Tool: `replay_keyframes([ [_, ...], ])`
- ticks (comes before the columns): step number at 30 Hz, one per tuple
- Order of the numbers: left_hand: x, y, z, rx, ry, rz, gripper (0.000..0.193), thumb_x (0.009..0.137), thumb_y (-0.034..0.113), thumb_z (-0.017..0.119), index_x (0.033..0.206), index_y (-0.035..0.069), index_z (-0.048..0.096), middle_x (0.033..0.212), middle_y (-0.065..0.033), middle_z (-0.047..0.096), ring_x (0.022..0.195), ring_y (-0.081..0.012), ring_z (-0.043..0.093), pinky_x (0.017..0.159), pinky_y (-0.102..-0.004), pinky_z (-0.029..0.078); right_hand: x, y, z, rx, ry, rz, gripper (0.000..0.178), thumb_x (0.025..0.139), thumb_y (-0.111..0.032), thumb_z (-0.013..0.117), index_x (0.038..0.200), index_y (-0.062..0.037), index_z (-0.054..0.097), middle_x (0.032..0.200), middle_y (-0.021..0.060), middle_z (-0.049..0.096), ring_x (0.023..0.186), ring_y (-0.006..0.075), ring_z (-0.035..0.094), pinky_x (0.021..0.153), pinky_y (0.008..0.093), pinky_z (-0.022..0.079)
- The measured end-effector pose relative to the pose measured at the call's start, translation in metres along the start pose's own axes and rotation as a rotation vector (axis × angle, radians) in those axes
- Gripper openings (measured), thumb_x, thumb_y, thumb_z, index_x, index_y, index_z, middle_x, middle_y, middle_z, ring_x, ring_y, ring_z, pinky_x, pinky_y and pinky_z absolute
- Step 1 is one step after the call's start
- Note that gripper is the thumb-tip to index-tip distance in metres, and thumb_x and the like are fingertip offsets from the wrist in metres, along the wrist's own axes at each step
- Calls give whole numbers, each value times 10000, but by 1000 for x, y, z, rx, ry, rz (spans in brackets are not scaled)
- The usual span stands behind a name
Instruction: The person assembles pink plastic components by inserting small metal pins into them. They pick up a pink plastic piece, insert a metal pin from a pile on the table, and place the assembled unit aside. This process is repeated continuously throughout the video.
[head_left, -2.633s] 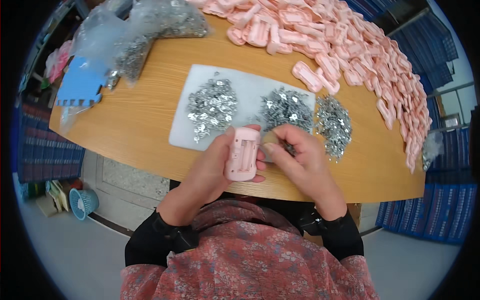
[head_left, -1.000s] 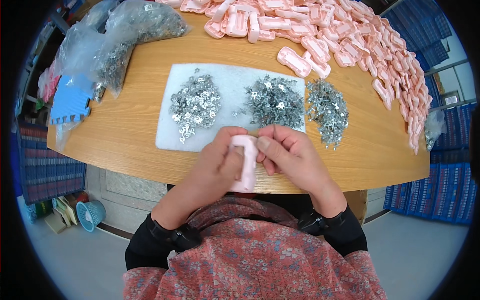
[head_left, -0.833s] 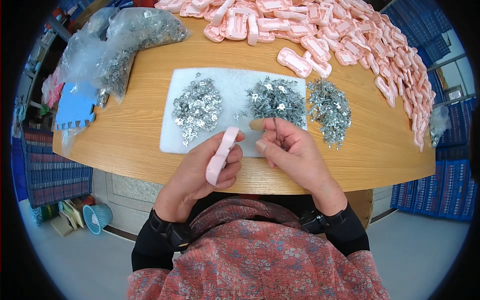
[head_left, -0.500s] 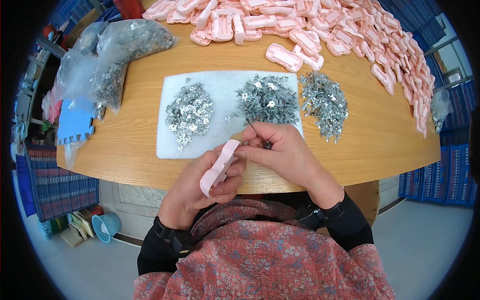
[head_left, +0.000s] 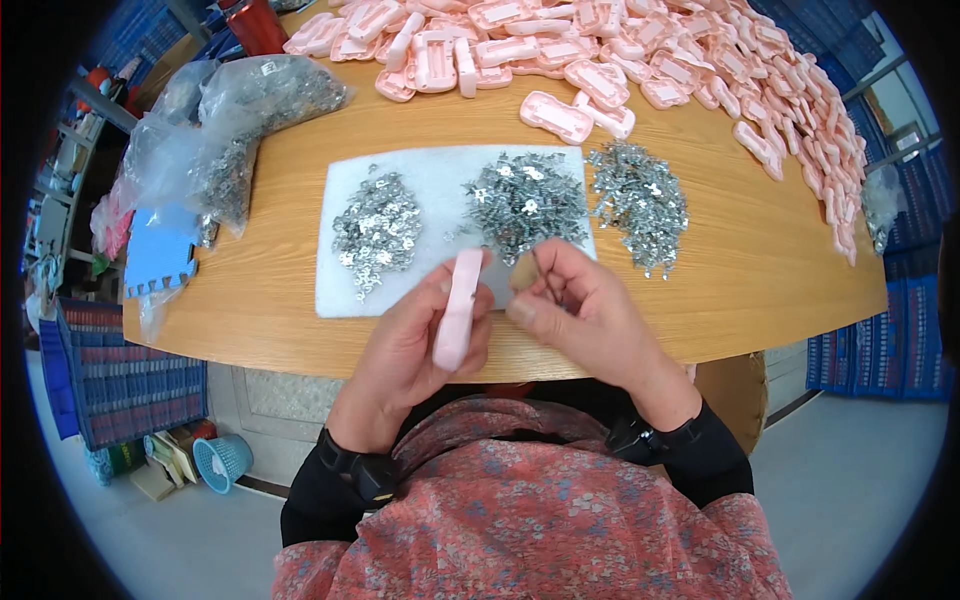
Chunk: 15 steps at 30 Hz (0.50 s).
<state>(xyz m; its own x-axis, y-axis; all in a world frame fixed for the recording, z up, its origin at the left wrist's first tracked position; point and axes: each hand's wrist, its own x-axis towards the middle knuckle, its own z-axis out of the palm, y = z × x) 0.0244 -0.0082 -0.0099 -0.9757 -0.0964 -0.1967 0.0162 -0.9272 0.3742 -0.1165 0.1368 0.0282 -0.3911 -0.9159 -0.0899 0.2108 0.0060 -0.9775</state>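
Note:
My left hand point(head_left: 400, 330) grips a pale pink plastic shell point(head_left: 460, 312), turned on edge above the table's front edge. To its right, my right hand point(head_left: 590, 320) is closed round a thin dark rod-like tool point(head_left: 547, 280), mostly hidden by the fingers. A tan covering point(head_left: 523, 271) shows at the right fingertips; its kind is unclear. A gap separates the right hand from the shell. Beyond the hands, a white foam sheet point(head_left: 440, 170) bears a pile of flat metal clips point(head_left: 378, 230) on the left and a pile of small metal pieces point(head_left: 525, 200) on the right.
Another metal pile point(head_left: 640, 205) lies right of the sheet. Many pink shells point(head_left: 690, 70) heap along the table's far and right side. Bags of metal parts point(head_left: 225, 140) and a blue foam mat point(head_left: 158, 250) sit at left. A red container point(head_left: 255, 25) stands behind.
My right hand has drawn away from the shell to the right, with the dark tool still in it. The left hand has tilted the shell more upright.

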Motion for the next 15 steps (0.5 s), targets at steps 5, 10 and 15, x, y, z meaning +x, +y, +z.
replay_keyframes([
  [5, 12, -10, 20, 455, 220, 319, 311, 1046, 203, 507, 1322, 101, 408, 1205, -77, 567, 1095, -175, 609, 871, -354, 560, -24, 10, 3, -99, 43, -30, 303, 884, -86, 747, 1082, -43, 523, 877, -47, 573, 779, 20, 520, 692, 184, 428],
  [10, 5, -19, 30, 640, 211, 264, 312, 1025, 164, 550, 1290, 84, 408, 1184, -77, 590, 1036, -151, 621, 882, -342, 549, -38, 14, -24, -157, 162, 39, 139, 898, -119, 707, 941, -41, 601, 780, -81, 519, 696, 1, 456, 607, 185, 383],
  [15, -6, 6, 22, 1011, 41, 113, 304, 1003, 150, 587, 1286, 58, 523, 1182, -59, 609, 1035, -110, 597, 877, -273, 504, -51, 3, -32, -363, -42, 37, 165, 836, -113, 713, 927, -32, 603, 737, -29, 557, 648, 56, 492, 579, 235, 416],
])
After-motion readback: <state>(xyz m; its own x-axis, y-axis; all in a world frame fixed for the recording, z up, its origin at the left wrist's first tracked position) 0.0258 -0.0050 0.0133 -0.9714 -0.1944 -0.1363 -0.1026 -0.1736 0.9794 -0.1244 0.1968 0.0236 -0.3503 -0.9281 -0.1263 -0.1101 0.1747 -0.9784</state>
